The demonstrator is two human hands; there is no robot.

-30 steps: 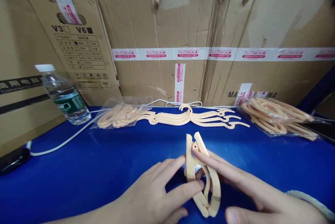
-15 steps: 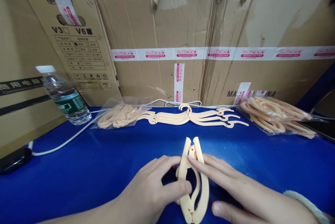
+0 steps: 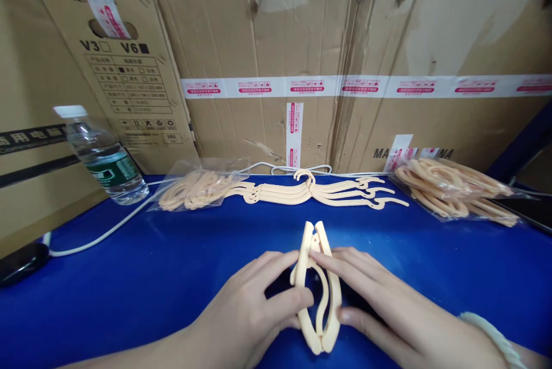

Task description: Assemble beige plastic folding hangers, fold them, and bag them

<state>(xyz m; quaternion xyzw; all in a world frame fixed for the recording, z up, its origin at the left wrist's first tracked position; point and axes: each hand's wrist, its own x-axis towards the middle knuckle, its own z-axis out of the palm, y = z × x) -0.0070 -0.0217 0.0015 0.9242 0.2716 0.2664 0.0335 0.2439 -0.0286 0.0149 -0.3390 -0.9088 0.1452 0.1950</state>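
A peach-coloured folding clothes hanger (image 3: 332, 306) stands folded between my hands, its two arms bowed apart in the middle and its hook curving between them. On its left arm, my left hand (image 3: 254, 294) is closed, thumb across the front and fingers behind. My right hand (image 3: 379, 294) grips the other arm, with the index finger reaching over the top and the thumb against the lower side. Beyond them, several unfolded hangers (image 3: 284, 192) of the same colour lie overlapped in a row.
Clear bags of folded hangers lie at the back left (image 3: 194, 191) and back right (image 3: 452, 185) of the blue table (image 3: 172, 277). A water bottle (image 3: 107, 162), a white cable (image 3: 99, 241) and a black object (image 3: 23, 262) are at left. Cardboard boxes (image 3: 267, 30) wall the back.
The hanger's two arms have come slightly closer together, and it sits a bit higher in view. My right thumb has moved in from apart to touch the right arm.
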